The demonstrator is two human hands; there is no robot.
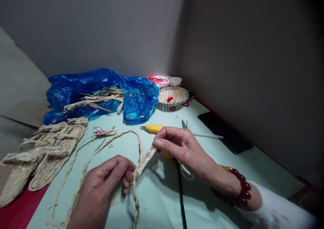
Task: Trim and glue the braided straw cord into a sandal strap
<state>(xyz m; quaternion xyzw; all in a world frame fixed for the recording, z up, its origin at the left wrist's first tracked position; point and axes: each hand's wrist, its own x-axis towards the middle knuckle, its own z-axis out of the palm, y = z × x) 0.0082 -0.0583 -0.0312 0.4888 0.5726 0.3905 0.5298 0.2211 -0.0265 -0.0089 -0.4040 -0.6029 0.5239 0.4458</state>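
My right hand (181,149) pinches the upper end of a flat, folded piece of braided straw cord (146,160) between thumb and fingers. My left hand (107,180) is closed at the lower end of that piece, its fingertips partly hidden behind the braid. From there a long tail of the cord (136,198) hangs down toward the near edge, and more of it loops over the table to the left. Behind my right hand lies a yellow glue gun (154,129), partly covered by the hand, with a black cable (181,195) running toward me.
Woven straw sandals (54,151) lie at the left. A blue plastic bag (140,101) holds dry straw strips (101,99). Farther back are a woven basket (174,95) and a cup (176,81). Scissors (184,123), a whitish stick (210,135) and a black phone (225,132) lie right.
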